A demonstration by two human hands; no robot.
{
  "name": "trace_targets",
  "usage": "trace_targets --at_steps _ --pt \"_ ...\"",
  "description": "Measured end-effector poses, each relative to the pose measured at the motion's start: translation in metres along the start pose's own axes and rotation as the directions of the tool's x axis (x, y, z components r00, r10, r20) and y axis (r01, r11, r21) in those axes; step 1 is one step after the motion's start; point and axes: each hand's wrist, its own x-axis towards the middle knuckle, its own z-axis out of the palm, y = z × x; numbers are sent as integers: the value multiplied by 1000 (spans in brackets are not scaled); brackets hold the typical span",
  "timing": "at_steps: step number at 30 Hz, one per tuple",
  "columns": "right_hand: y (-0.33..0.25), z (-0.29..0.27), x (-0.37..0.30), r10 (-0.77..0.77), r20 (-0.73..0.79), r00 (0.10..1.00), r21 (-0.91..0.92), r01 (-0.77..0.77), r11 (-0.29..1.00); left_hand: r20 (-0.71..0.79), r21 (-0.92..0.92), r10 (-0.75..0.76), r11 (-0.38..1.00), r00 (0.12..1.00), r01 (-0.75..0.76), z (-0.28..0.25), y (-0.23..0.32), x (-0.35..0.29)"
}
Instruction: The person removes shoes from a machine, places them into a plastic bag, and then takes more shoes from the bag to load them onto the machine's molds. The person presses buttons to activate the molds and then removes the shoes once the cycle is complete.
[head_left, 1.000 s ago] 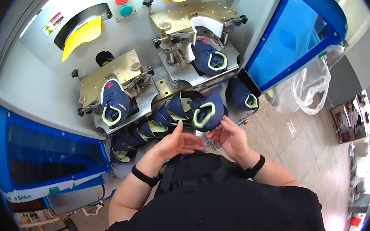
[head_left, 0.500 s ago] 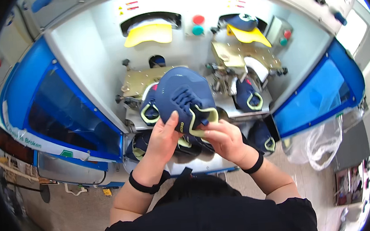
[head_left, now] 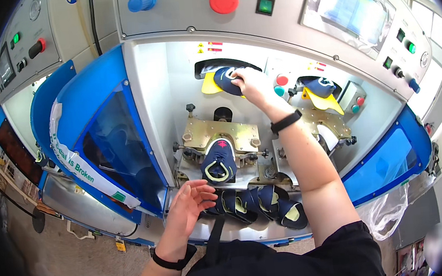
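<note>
- Right hand (head_left: 250,83), above the gold plate (head_left: 214,129): grip clamped on a navy shoe (head_left: 225,80).
- Left hand (head_left: 187,208), below that plate: grip apart, near shoe uppers (head_left: 253,195).

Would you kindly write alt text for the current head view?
A person's right hand grips a navy shoe at a yellow pad inside a grey machine. The left hand, open and empty, is beside a row of more shoes; another shoe sits under a brass plate.
</note>
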Motion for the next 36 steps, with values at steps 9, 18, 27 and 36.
trace_targets --at_steps 9,18,27,36 --pt "-26 28 10 145 -270 952 -28 -158 987 53 -65 -114 991 992 117 -21 4 4" --pt "16 24 -121 523 -173 835 -9 -532 847 149 7 -345 938 927 347 -16 -16 32" --pt "-10 -42 -241 339 -357 870 -123 -404 907 433 57 -548 809 716 585 15 -75 55" --pt "36 -95 -387 628 -77 775 -213 -628 748 385 254 -715 690 583 678 45 -121 59"
